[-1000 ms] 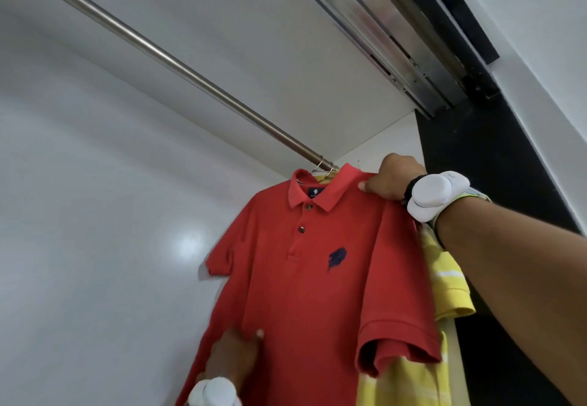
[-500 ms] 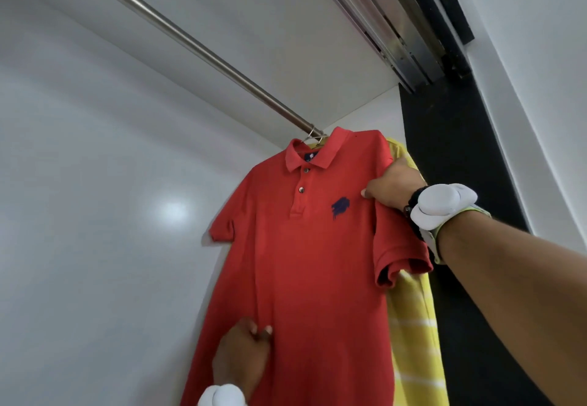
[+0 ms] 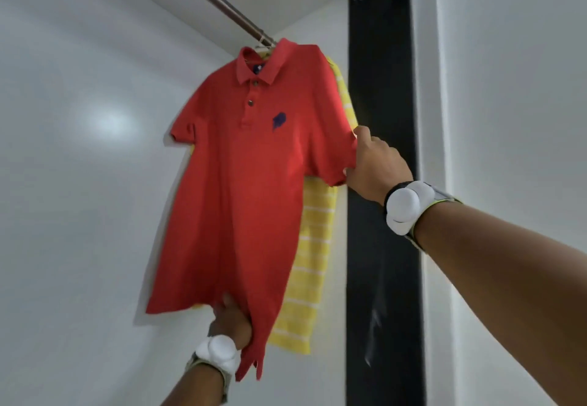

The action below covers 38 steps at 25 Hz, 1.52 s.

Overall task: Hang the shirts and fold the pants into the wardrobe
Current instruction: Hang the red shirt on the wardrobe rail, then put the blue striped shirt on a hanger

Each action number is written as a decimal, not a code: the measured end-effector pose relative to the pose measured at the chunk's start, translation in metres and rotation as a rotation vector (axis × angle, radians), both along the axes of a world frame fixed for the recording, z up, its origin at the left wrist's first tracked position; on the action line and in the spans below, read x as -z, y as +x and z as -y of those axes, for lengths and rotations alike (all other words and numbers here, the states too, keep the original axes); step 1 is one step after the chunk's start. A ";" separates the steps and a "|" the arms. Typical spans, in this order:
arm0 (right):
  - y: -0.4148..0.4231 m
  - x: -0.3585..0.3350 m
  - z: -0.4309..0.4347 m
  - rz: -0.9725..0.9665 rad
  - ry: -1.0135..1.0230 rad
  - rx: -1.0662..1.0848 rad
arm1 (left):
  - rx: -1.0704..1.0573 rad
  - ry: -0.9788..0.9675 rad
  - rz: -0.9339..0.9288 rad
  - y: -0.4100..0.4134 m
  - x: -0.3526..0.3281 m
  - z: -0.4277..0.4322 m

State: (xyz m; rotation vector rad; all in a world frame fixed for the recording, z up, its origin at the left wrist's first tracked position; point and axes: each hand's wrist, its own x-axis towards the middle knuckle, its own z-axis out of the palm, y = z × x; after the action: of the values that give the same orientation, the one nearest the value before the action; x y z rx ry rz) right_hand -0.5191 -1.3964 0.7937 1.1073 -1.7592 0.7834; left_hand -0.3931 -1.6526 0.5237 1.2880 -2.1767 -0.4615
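Now your right hand (image 3: 374, 164) pinches red shirt (image 3: 241, 183) sleeve, left hand (image 3: 230, 318) grips hem; soft, light, pull gently.

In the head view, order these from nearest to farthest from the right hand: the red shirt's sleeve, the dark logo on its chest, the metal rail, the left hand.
From the right hand:
1. Sleeve: touching it.
2. Logo: left, on the chest.
3. Rail and left hand: too close to call; rail above, hand at the hem.
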 end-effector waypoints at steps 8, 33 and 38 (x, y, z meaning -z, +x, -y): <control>-0.070 0.165 -0.281 0.360 0.332 0.508 | 0.601 0.332 0.453 -0.034 0.007 -0.273; 0.364 0.658 -1.214 1.865 -0.587 1.782 | 2.272 0.465 1.180 -0.040 0.332 -1.415; 0.433 0.695 -1.246 1.991 -0.798 1.743 | 2.325 0.334 1.366 0.021 0.370 -1.499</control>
State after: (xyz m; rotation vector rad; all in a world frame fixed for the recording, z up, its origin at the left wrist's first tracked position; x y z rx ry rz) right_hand -0.0860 -0.1506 0.0986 -2.3622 -2.1257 1.0096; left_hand -0.3725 -0.1537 0.1534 -2.3460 -3.5229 -0.6799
